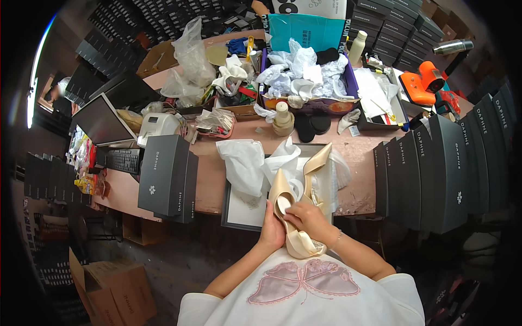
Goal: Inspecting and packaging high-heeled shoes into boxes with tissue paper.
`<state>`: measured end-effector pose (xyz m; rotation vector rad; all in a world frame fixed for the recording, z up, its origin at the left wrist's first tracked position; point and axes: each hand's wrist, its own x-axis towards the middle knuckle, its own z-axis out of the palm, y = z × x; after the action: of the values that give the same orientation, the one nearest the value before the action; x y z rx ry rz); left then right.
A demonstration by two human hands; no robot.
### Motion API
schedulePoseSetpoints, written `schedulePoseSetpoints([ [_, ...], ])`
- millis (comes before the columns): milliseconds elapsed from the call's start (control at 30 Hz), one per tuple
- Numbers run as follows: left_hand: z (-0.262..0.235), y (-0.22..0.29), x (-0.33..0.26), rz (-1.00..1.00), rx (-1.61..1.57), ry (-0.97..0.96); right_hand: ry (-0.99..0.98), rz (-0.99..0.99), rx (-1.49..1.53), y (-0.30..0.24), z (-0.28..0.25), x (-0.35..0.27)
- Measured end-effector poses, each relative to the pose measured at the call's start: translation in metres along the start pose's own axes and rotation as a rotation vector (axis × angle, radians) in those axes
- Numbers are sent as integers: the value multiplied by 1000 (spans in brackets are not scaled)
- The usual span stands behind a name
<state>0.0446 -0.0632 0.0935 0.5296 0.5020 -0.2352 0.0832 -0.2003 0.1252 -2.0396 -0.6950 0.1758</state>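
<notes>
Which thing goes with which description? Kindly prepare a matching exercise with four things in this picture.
1. nearer pointed beige shoe
2. rectangular black keyboard
3. orange plastic device
4. rectangular purple box

A. holding crumpled white paper
B. toward the picture's upper right
C. between left hand and right hand
D. just below the flat dark-screened monitor

Pairs: 1-C, 2-D, 3-B, 4-A
</notes>
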Motion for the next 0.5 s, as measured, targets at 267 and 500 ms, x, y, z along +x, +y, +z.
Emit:
schedulePoseSetpoints([
  [267, -20, 12, -8, -83, 6, 125, 205, 254, -184, 61, 5, 23],
  [500, -37, 20, 3, -146, 48, 90, 305, 349, 98, 99, 14, 26],
])
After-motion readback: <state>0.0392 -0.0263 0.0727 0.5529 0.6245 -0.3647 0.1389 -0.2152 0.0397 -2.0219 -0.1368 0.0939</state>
